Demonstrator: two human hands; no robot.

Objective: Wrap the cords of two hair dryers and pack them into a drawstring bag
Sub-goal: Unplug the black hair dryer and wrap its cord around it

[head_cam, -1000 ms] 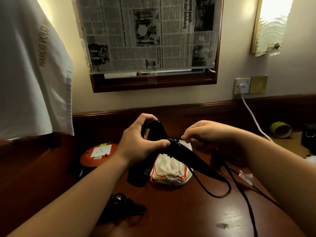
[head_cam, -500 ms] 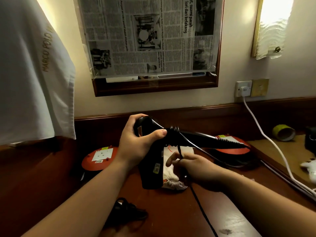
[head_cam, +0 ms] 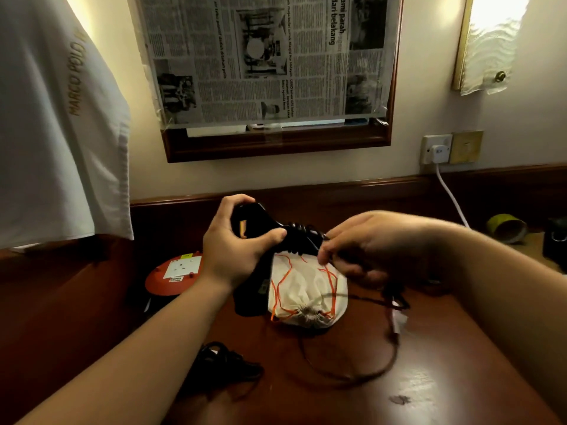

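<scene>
Black dryer [head_cam: 250,271] is above the tabletop [head_cam: 429,378], clenched in the left hand [head_cam: 236,253]. Right hand [head_cam: 362,243] fingers pinch the cord [head_cam: 299,237] at its coils. Slack may snag the bag [head_cam: 306,289], I think, and loosen them.

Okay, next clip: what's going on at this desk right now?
A person is winding a black cord around a black hair dryer. The left hand grips the dryer above the wooden desk; several turns already sit on its handle. The right hand pinches the cord beside those turns, the loose remainder trailing over the desk. A white drawstring bag with orange strings lies cinched shut underneath. A second dark bundle lies near the left forearm, too dim to identify.
</scene>
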